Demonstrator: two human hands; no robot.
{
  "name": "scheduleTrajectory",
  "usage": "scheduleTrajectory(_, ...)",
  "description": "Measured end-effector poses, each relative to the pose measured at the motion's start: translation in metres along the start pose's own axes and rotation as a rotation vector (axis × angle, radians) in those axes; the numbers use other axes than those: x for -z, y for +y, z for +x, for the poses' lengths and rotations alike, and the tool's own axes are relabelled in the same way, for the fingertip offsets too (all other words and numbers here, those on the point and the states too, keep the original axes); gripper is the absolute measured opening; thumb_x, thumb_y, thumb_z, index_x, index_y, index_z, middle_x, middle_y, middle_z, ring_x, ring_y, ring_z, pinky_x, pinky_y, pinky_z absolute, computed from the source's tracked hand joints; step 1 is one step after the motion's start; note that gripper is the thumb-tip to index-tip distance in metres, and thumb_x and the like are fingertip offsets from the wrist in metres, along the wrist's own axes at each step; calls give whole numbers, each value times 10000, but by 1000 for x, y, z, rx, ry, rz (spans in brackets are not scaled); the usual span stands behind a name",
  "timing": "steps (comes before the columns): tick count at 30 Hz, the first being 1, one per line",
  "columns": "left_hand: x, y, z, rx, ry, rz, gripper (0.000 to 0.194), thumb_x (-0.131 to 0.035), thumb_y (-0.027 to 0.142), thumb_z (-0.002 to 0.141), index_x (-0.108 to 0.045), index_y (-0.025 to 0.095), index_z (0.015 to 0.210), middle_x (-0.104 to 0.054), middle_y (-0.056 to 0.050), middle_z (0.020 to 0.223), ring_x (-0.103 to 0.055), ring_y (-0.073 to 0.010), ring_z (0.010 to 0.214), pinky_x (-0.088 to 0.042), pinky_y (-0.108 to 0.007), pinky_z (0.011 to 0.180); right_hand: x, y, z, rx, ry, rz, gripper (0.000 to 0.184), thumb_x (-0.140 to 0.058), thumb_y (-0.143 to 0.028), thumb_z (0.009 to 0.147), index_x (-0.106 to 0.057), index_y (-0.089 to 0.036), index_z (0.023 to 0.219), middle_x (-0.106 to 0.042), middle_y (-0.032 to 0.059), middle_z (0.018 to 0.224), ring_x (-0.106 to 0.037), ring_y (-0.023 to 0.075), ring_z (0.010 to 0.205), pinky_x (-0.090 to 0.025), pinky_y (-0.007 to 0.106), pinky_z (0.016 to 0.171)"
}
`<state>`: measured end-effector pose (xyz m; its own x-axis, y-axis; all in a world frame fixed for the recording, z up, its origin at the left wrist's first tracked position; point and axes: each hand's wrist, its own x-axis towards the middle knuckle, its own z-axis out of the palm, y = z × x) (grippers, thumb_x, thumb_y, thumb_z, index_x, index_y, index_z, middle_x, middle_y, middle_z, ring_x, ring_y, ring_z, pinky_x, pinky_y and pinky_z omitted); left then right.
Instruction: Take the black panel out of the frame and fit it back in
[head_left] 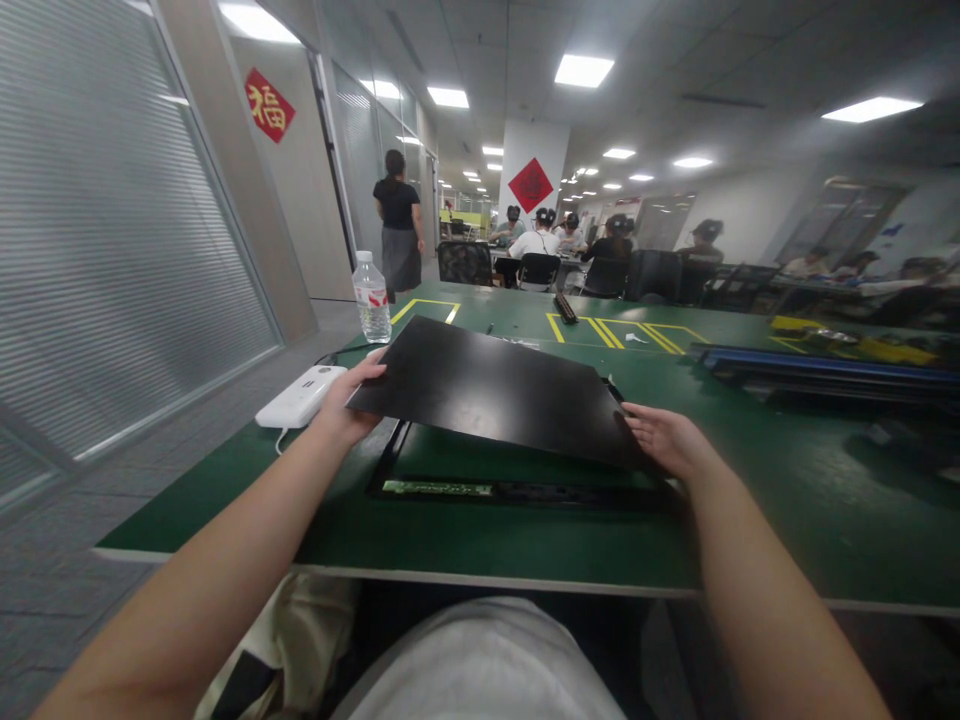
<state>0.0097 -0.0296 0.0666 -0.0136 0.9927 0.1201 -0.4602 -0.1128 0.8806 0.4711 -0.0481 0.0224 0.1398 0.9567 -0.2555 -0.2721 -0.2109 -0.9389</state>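
A thin, glossy black panel (495,390) is held tilted above the table by both my hands. Around its left corner my left hand (356,400) is closed, thumb on top. My right hand (664,435) grips the right edge with its fingers. Underneath lies a black rectangular frame (585,495), partly hidden by the panel. A narrow green circuit board strip (439,489) runs along the frame's near side. Green tabletop shows through the frame's opening.
A white power bank (301,396) with a cable and a water bottle (371,300) stand at the left. Dark bars with blue edges (817,365) are stacked at the right. Yellow tape (592,330) marks the green table (510,550). Several people sit farther back; one person (399,220) stands.
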Motion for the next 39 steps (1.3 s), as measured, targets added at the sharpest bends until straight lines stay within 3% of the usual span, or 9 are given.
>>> scheduleTrajectory(4,0,-2,0,21,-7,33,419,-676,193,584,-745,234,995,-780,-28,936,-717,-286,825,-586,-302,621,1,1,2,31,109,-21,279,-558,-207,816,-617,-177,1086,-731,106,789,-699,202,678,-568,279,578)
scheduleTrajectory(15,-1,-7,-2,35,-89,48,514,-673,150,625,-703,161,1138,-761,-39,967,-691,-197,808,-526,-229,645,5,-1,-3,129,235,-67,336,-569,-308,800,-602,-231,1126,-743,79,754,-695,207,661,-523,281,566)
scheduleTrajectory(21,2,-13,1,21,-108,91,500,-676,158,643,-709,161,1142,-759,-38,938,-687,-186,771,-512,-216,613,4,-1,-2,189,322,-165,412,-549,-348,794,-641,-240,1180,-747,38,702,-637,175,581,-412,255,480)
scheduleTrajectory(31,-2,-16,-3,72,-26,154,572,-709,113,570,-684,132,1141,-734,-40,807,-660,-182,632,-512,-255,559,9,4,4,250,401,-263,449,-561,-411,702,-656,-220,1097,-712,35,594,-494,171,459,-299,276,435)
scheduleTrajectory(39,-3,-18,-5,118,60,225,542,-720,118,524,-634,175,1057,-683,0,736,-615,-157,546,-452,-232,476,6,3,2,237,437,-253,416,-574,-407,684,-633,-225,1054,-700,44,577,-460,173,440,-292,285,424)
